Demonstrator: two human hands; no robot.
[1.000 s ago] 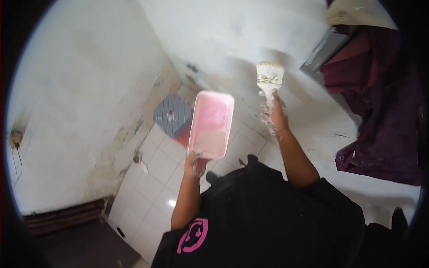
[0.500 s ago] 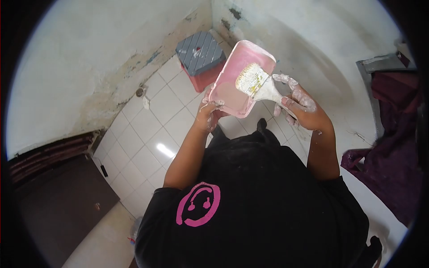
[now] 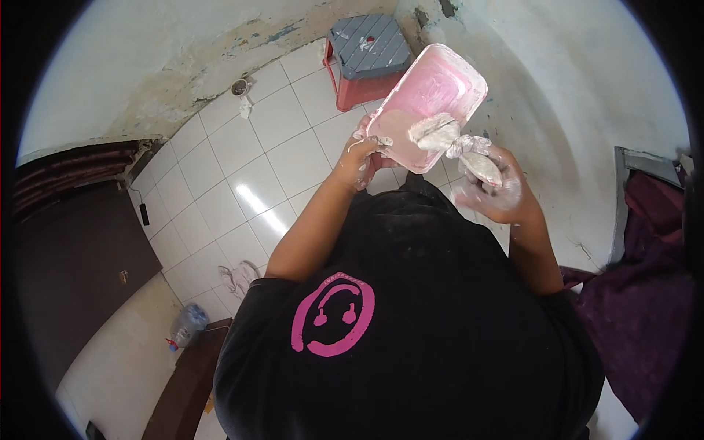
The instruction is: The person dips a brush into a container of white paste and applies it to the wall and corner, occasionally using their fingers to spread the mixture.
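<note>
Paintbrush (image 3: pixel 434 133) points bristles far-left into the pink tray (image 3: pixel 449 82), its handle slanting near-right into the right hand (image 3: pixel 490 183), whose grip seems closed round it. The left hand (image 3: pixel 359 158) has its grip clamped on the tray's near end.

Brush (image 3: pixel 440 133) lies in the tray (image 3: pixel 447 84) — stool (image 3: pixel 370 48) on the floor (image 3: pixel 242 183) beyond, against the wall (image 3: pixel 147 51).

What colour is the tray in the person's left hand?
The tray is pink, with pale paint inside; the head view shows it.
</note>
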